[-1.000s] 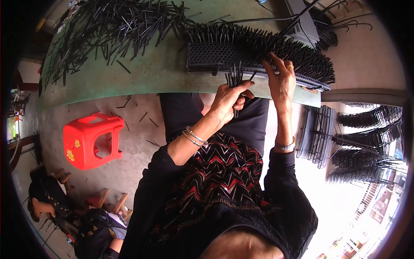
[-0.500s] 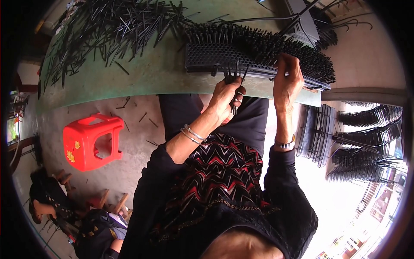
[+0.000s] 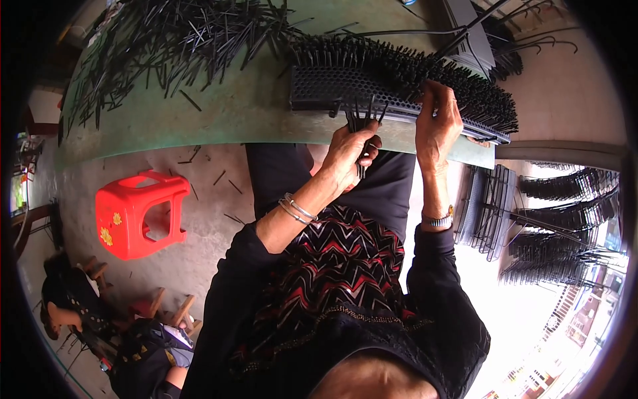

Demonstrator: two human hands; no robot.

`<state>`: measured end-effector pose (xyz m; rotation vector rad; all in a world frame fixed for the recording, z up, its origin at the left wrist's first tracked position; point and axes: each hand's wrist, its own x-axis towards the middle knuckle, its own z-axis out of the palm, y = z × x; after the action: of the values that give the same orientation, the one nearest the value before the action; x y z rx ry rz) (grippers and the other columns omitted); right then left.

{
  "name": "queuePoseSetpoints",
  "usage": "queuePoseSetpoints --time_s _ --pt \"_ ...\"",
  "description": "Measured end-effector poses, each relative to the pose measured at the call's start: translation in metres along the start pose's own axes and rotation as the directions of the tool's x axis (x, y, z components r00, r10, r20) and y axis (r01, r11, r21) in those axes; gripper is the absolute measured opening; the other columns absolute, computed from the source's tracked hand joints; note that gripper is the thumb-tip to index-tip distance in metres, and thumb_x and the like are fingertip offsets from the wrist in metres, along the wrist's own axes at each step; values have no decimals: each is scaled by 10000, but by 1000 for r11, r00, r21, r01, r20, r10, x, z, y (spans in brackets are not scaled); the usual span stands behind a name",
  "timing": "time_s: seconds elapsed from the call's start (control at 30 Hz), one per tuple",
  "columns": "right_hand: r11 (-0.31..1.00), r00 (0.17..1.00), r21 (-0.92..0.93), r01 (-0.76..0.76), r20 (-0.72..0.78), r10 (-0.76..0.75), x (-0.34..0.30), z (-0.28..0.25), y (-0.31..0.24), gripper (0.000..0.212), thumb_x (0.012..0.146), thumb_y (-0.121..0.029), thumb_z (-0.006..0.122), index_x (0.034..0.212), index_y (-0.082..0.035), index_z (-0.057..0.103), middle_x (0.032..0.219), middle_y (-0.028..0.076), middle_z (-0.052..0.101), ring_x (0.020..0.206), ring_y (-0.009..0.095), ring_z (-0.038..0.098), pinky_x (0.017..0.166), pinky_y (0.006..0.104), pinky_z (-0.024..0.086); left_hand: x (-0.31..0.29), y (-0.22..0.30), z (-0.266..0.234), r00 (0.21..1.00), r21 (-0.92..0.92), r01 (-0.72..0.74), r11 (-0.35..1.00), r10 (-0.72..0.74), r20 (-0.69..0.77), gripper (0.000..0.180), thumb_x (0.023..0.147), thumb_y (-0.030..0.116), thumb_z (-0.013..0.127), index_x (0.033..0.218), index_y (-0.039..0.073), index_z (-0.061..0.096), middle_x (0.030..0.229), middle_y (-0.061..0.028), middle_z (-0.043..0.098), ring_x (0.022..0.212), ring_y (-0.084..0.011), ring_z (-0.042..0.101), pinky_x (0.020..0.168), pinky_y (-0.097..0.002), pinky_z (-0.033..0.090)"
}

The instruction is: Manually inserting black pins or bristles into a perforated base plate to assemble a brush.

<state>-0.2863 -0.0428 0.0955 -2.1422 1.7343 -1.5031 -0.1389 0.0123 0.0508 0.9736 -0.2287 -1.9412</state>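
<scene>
In front of me a long black perforated rack (image 3: 332,81) lies along the table's near edge, many of its holes filled with upright thin black sticks (image 3: 492,100). My left hand (image 3: 352,149) is closed round a small bundle of thin black sticks (image 3: 362,120), their tips fanned out just short of the rack's front. Over the rack's near side, right of the middle, my right hand (image 3: 440,126) has thumb and fingers pinched together. Whatever sits between those fingertips is hidden against the dark sticks.
Loose black sticks (image 3: 179,46) lie heaped on the green table (image 3: 246,113) at the left. A red plastic stool (image 3: 119,199) stands on the floor, lower left. Other people (image 3: 146,359) sit beyond it. Racks of black pieces (image 3: 565,216) stand to my right.
My right hand has shifted slightly left along the rack, its fingers still pinched. The left hand keeps its bundle, with the stick tips a little more spread.
</scene>
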Motion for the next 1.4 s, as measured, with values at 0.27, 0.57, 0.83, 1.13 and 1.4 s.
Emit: queuePoseSetpoints --time_s 0.27,0.57,0.83,1.13,1.4 --pt "980 992 -181 78 110 -59 -4 8 -1 149 826 -65 694 964 -113 722 929 59 607 823 195 637 677 310 508 -3 1 4 999 50 -39 998 40 -1 179 889 218 672 847 69 584 663 -47 589 519 -128 553 401 -207 327" --pt "996 979 -87 14 202 4 7 7 2 177 813 -84 704 981 -130 734 857 58 603 764 198 616 670 318 493 -9 0 8 999 94 -51 994 51 -1 189 881 243 683 871 69 611 681 -44 607 567 -117 569 419 -203 325" --pt "990 975 63 -126 193 112 0 3 0 225 870 -132 663 1081 -56 685 869 90 658 755 171 628 672 304 489 -10 -1 3 998 133 -68 989 66 20 226 888 275 675 911 53 645 685 -45 606 544 -100 525 449 -206 333" --pt "754 689 271 -599 654 312 -6 -28 -6 147 890 -81 601 996 17 623 813 81 674 687 99 605 629 239 484 -5 -8 3 1000 139 -16 990 14 12 271 902 312 660 1013 65 649 763 -85 685 524 -101 551 444 -223 343" --pt "988 987 33 -152 56 150 2 -7 6 69 901 -62 598 964 -35 607 734 67 650 624 110 620 569 260 484 -7 -6 0 997 119 -12 993 3 77 286 935 267 627 1066 14 646 694 -57 606 490 -36 382 422 -195 283"
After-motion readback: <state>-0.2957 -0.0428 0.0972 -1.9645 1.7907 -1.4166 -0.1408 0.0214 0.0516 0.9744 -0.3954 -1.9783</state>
